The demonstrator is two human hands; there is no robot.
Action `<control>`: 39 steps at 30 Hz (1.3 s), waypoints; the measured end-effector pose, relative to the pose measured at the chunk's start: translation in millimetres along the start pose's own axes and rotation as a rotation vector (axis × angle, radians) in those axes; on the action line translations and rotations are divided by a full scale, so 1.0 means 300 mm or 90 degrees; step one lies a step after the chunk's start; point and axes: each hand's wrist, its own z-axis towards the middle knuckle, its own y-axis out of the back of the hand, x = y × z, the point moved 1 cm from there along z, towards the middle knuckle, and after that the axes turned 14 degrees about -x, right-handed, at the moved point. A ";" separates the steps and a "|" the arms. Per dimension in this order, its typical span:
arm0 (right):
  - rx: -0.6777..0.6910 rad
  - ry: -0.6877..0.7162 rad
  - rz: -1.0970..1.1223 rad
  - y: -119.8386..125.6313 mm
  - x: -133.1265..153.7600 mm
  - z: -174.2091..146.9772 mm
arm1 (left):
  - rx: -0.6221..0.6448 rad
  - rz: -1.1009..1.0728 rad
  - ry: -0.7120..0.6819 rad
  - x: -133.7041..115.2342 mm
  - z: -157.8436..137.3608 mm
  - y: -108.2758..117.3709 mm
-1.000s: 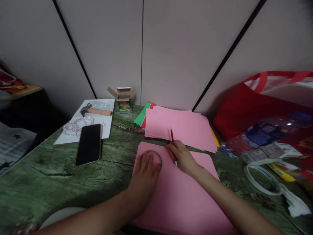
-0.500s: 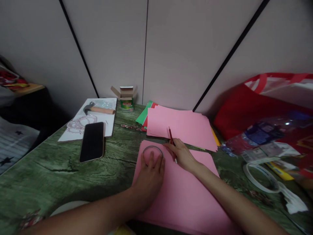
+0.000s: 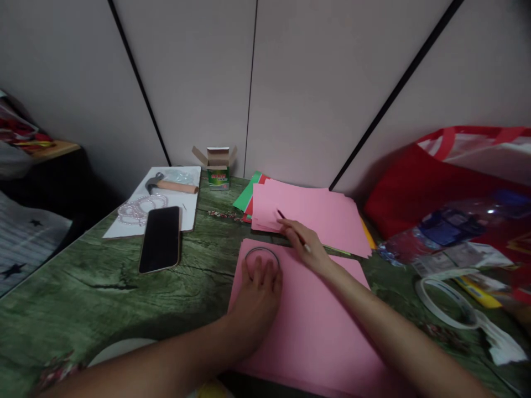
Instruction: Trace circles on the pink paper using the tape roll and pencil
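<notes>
A stack of pink paper sheets point(image 3: 319, 320) lies in front of me, and a thin dark ring point(image 3: 263, 249) rests near its top left corner. My left hand point(image 3: 259, 293) is laid over the ring with fingers stretched and a little apart, holding it down against the top sheet. Just right of the ring, my right hand point(image 3: 309, 249) pinches a slim dark red pencil point(image 3: 282, 214), raised above the paper and tilted. One end of the pencil points up and left past the fingers; the other, whitish end shows below them.
Behind lies a second pink pile point(image 3: 307, 207) over green and red sheets. Leftward are a phone point(image 3: 160, 240), a hammer point(image 3: 176, 186) and beads point(image 3: 136, 210) on a white board, with an open small box point(image 3: 218, 174). Rightward: a tape roll point(image 3: 443, 307), plastic bottle point(image 3: 440, 226) and red bag point(image 3: 406, 182).
My right hand has lifted slightly and turned the pencil, which now leans further left instead of standing steeply. My left hand stays on the ring. The whole view has shifted a little.
</notes>
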 end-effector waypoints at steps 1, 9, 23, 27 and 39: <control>-0.029 -0.067 0.097 -0.016 0.004 0.021 | -0.001 0.002 0.003 0.000 0.001 0.000; -0.057 -0.335 0.480 -0.175 -0.018 0.046 | 0.028 -0.010 0.019 0.014 0.022 0.022; 0.012 -0.354 0.473 -0.176 -0.027 0.019 | 0.005 -0.005 0.028 0.012 0.028 0.024; -0.017 -0.361 0.451 -0.179 -0.022 0.013 | 0.007 -0.011 0.028 0.012 0.029 0.017; 0.046 -0.289 0.406 -0.171 0.008 0.014 | 0.029 -0.019 0.038 0.004 0.032 0.038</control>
